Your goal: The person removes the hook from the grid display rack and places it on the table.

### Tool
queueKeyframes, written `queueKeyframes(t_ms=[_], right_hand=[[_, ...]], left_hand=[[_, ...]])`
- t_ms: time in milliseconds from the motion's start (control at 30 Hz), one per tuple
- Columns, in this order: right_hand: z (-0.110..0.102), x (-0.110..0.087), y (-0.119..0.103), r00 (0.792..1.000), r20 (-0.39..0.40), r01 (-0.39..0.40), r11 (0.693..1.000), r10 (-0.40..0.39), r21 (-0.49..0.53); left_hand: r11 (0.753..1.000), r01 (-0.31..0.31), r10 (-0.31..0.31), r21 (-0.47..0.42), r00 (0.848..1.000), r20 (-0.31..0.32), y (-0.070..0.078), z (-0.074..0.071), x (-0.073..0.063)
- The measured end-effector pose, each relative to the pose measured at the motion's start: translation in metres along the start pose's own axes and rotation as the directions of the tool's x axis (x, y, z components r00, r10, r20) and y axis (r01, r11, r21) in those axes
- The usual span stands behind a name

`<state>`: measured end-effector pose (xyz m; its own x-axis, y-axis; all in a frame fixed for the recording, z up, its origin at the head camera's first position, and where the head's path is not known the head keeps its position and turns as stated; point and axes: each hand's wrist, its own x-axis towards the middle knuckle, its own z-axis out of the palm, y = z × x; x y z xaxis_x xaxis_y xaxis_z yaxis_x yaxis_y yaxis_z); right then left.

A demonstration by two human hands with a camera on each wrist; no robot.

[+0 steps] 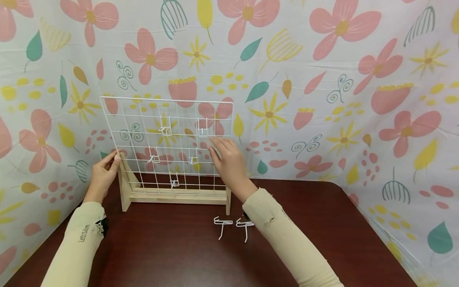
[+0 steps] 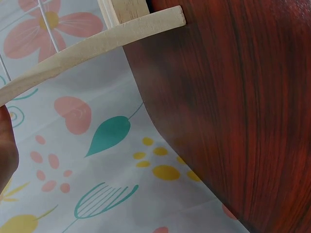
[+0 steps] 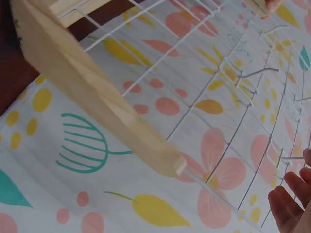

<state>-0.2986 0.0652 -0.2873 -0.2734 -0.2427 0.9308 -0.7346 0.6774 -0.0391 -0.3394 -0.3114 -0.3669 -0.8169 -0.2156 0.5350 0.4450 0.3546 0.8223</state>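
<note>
Perhaps a wire hook (image 1: 203, 132) could be dislodged by the relaxed, empty right hand (image 1: 229, 162); the wooden upright (image 1: 124, 183) is pinched by left hand (image 1: 102, 171).

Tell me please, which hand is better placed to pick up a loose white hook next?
Probably the right hand: it appears free near the wire grid, and its forearm lies beside the loose hooks on the table. The left hand grips the left side of the wooden stand, farther from them.
</note>
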Motion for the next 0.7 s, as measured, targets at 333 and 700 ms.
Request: queueKeyframes(t_ms=[333, 700], right_hand=[[0.010, 0.019, -0.004, 0.998, -0.014, -0.064, 0.998, 0.065, 0.004], [0.019, 0.030, -0.006, 0.997, -0.022, -0.073, 0.997, 0.073, -0.021]], left_hand=[[0.998, -0.006, 0.007, -0.063, 1.000, 0.017, 0.002, -0.002, 0.000], [0.998, 0.027, -0.027, -0.062, 1.000, -0.001, -0.002, -0.001, -0.001]])
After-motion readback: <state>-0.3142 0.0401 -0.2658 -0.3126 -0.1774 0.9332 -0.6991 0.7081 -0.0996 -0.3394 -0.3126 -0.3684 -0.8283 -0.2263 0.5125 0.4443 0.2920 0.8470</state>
